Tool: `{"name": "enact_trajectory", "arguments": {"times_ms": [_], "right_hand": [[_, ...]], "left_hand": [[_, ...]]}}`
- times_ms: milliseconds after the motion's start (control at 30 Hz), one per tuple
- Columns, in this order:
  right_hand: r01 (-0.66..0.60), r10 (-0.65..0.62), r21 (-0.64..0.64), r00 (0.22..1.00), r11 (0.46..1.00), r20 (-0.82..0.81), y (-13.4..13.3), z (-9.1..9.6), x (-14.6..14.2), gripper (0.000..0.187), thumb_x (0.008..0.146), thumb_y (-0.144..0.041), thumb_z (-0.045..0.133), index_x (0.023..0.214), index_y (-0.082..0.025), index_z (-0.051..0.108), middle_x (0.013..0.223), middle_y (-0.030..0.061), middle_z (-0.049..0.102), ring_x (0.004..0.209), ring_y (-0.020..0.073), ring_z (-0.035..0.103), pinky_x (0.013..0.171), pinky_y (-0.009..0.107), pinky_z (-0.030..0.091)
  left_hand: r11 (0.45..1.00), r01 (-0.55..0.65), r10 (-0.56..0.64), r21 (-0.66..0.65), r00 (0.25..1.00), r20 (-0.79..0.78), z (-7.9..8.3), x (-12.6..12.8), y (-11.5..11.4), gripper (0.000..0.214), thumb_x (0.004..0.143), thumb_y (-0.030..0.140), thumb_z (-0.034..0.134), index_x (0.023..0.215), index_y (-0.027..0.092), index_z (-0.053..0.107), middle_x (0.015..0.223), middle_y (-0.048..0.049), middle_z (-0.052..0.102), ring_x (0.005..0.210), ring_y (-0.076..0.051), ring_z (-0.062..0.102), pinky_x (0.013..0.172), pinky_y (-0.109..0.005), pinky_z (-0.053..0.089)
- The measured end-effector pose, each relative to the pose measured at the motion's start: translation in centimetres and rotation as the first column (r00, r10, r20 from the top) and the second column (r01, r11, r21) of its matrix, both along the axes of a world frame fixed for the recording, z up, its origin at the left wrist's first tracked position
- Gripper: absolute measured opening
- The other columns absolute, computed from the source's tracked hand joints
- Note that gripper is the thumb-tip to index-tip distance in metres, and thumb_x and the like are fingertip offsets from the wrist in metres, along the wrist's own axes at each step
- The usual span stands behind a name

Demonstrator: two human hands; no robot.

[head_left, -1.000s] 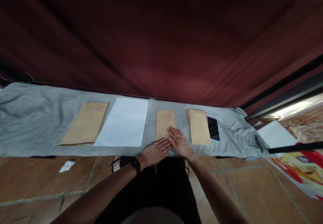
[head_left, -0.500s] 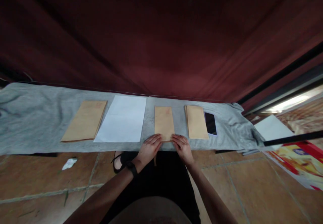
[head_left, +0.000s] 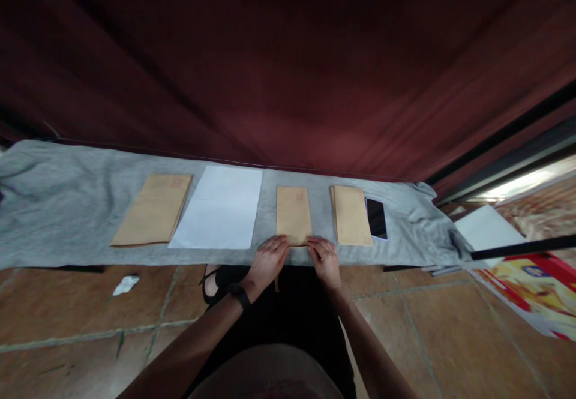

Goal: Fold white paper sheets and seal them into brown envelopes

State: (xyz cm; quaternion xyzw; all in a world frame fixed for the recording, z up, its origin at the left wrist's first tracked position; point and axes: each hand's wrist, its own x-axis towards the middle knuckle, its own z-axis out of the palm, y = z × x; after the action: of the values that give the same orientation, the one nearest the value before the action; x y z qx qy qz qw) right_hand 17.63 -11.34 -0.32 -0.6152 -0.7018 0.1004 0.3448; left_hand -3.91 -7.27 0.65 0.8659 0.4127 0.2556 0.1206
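Note:
A brown paper envelope (head_left: 293, 213) with a faint red print lies upright before me on the grey cloth. At its near left corner my left hand (head_left: 269, 259) grips the edge, fingers closed together. My right hand (head_left: 324, 260) holds the near right corner in the same way, fingers bent. Left of it lies a white sheet of paper (head_left: 218, 207), and further left a pile of larger brown envelopes (head_left: 153, 210). Another small stack of brown envelopes (head_left: 353, 215) is to the right, touching or close beside a dark-screened phone (head_left: 377, 218).
The grey cloth (head_left: 81, 195) covers a narrow table against a dark red curtain (head_left: 288, 75). Black metal bars (head_left: 522, 247) stand at the right. A colourful box (head_left: 533, 291) and a crumpled white tissue (head_left: 126, 285) lie on the tiled floor.
Both hands stay at the envelope's near corners with hardly any movement. The whole view has shifted slightly.

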Motion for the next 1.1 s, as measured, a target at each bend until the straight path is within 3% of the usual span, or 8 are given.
{"name": "enact_trajectory", "arguments": {"times_ms": [367,533,667,833,1100], "right_hand": [[0.119,-0.120,0.023,0.992,0.993,0.039,0.4,-0.6,-1.2,0.022,0.100,-0.030,0.048,0.103,-0.022,0.068,0.106,0.0080,0.071,0.105,0.0232,0.062,0.096,0.039,0.043],[0.155,-0.156,0.021,0.986,0.988,0.065,0.3,-0.5,-1.6,0.027,0.101,-0.027,0.043,0.114,-0.021,0.066,0.114,0.0105,0.069,0.110,0.0240,0.060,0.098,0.042,0.043],[0.058,-0.064,0.062,0.993,0.996,0.100,-1.0,-0.8,-2.9,0.036,0.102,-0.023,0.036,0.129,-0.021,0.060,0.129,0.0110,0.065,0.125,0.0245,0.055,0.112,0.051,0.035],[-0.076,0.074,0.001,0.979,0.997,0.190,-3.0,-0.9,-4.5,0.047,0.102,-0.026,0.037,0.148,-0.017,0.045,0.147,0.0127,0.053,0.139,0.0258,0.046,0.117,0.052,0.033],[-0.101,0.103,-0.020,0.967,0.995,0.235,-3.0,-0.4,-3.6,0.048,0.102,-0.023,0.038,0.150,-0.019,0.043,0.150,0.0114,0.050,0.140,0.0259,0.045,0.118,0.051,0.032]], "left_hand": [[0.999,-0.042,0.042,0.002,0.993,-0.110,-0.1,0.2,0.2,0.026,0.096,0.014,0.045,0.115,0.016,0.063,0.118,-0.0119,0.069,0.109,-0.025,0.063,0.098,-0.042,0.051],[0.998,0.046,-0.033,0.049,0.970,-0.240,0.1,0.8,-0.7,0.040,0.091,0.008,0.043,0.128,0.018,0.058,0.132,-0.0130,0.063,0.127,-0.027,0.056,0.107,-0.045,0.045],[0.991,0.078,-0.040,0.111,0.948,-0.316,-0.7,1.0,-2.0,0.054,0.092,0.009,0.037,0.146,0.007,0.042,0.150,-0.0210,0.047,0.143,-0.030,0.040,0.116,-0.050,0.035],[0.989,0.114,-0.071,0.098,0.927,-0.369,-1.3,0.7,-2.9,0.065,0.092,0.017,0.042,0.153,-0.001,0.026,0.159,-0.0247,0.028,0.151,-0.032,0.020,0.123,-0.049,0.024],[0.988,0.146,-0.113,0.049,0.899,-0.422,-1.2,0.5,-2.4,0.072,0.098,0.033,0.048,0.155,0.001,0.019,0.161,-0.0252,0.023,0.151,-0.033,0.016,0.123,-0.050,0.022]]}}
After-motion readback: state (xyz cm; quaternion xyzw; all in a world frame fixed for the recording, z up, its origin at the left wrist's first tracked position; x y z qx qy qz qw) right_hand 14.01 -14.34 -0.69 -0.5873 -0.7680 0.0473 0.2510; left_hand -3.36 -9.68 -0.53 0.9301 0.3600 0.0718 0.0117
